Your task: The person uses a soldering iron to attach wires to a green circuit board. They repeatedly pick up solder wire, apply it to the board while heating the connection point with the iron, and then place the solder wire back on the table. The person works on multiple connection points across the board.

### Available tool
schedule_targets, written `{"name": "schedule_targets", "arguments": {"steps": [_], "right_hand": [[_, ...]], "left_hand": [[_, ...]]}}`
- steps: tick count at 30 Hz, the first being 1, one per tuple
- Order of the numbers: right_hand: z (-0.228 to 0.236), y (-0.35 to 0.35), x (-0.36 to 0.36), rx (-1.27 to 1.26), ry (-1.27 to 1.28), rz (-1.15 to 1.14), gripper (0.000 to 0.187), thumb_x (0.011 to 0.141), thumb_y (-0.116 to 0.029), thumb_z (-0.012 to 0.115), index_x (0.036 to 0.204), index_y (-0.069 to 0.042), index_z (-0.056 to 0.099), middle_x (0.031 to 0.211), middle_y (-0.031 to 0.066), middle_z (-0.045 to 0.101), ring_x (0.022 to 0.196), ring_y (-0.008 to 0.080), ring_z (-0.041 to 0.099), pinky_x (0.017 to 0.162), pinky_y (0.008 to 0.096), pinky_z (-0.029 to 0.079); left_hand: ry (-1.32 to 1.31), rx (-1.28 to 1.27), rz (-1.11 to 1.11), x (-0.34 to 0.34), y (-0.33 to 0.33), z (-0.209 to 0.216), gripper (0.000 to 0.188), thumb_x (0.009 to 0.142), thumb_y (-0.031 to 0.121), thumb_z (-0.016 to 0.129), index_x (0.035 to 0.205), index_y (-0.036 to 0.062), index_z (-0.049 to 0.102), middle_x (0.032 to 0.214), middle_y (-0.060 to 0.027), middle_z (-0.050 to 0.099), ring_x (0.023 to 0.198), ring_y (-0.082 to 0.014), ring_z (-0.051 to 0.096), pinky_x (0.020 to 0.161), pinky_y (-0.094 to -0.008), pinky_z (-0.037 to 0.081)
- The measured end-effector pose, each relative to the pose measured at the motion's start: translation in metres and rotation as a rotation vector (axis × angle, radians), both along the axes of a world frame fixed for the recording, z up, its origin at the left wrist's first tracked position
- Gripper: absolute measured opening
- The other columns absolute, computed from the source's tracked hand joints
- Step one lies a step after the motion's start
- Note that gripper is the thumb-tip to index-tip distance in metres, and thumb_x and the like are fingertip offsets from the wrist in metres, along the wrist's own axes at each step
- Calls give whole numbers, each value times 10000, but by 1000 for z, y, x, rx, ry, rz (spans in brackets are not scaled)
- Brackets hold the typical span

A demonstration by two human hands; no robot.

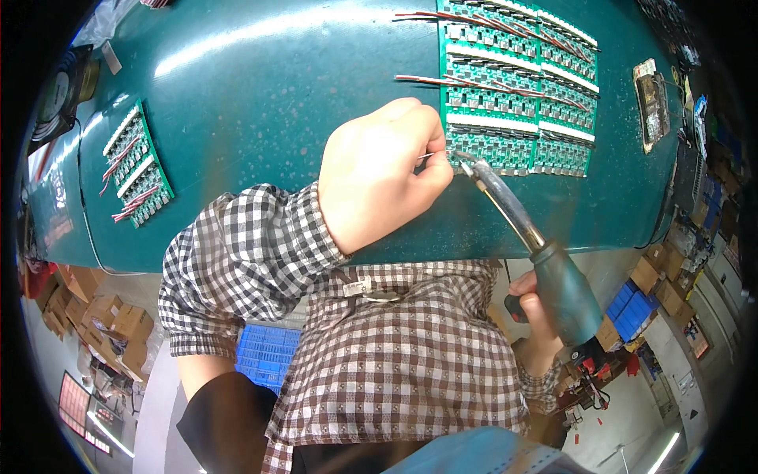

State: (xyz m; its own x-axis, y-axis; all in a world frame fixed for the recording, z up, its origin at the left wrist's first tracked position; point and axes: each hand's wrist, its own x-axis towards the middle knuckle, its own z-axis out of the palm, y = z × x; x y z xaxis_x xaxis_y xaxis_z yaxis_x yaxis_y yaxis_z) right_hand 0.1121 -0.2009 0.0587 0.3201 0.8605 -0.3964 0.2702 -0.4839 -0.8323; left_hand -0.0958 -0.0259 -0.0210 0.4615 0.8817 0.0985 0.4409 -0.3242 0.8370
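My left hand (383,170) is closed in a pinch on a thin wire (426,156), just off the lower left corner of a panel of green circuit boards (491,144). My right hand (541,320) is wrapped round the handle of a soldering iron (512,212) with a dark green body. The iron's metal tip points up and left, close to the wire end and the board's lower edge. Whether the tip touches the board I cannot tell. Red and white wires (482,85) lie in two bundles across the panel, reaching past its left edge.
On the left of the green table (260,118) lies a smaller circuit board piece (146,170) with red wires. A worn block-shaped holder (652,107) sits at the far right. A thin black cable (85,205) runs down the left side. Cardboard boxes and blue crates (267,353) stand below the table.
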Motion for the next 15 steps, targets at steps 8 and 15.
{"name": "schedule_targets", "arguments": {"steps": [8, 15], "right_hand": [[-1, -1, 2, 46, 52, -23, 504, 704, -121, 823, 1094, 71, 570, 777, 95, 683, 730, 166, 660, 734, 299, 529], [-2, -8, 2, -54, 59, -69, 513, 695, -115, 823, 1099, 71, 567, 777, 93, 684, 727, 160, 658, 740, 296, 524]], "left_hand": [[7, -8, -1, 0, 0, 1, 115, 692, 12, 658, 738, 48, 559, 678, -55, 517, 575, -171, 531, 525, -291, 438], [0, -5, -1, 1, 0, 0, 123, 687, 9, 662, 738, 46, 556, 681, -55, 517, 574, -170, 528, 524, -291, 440]]}}
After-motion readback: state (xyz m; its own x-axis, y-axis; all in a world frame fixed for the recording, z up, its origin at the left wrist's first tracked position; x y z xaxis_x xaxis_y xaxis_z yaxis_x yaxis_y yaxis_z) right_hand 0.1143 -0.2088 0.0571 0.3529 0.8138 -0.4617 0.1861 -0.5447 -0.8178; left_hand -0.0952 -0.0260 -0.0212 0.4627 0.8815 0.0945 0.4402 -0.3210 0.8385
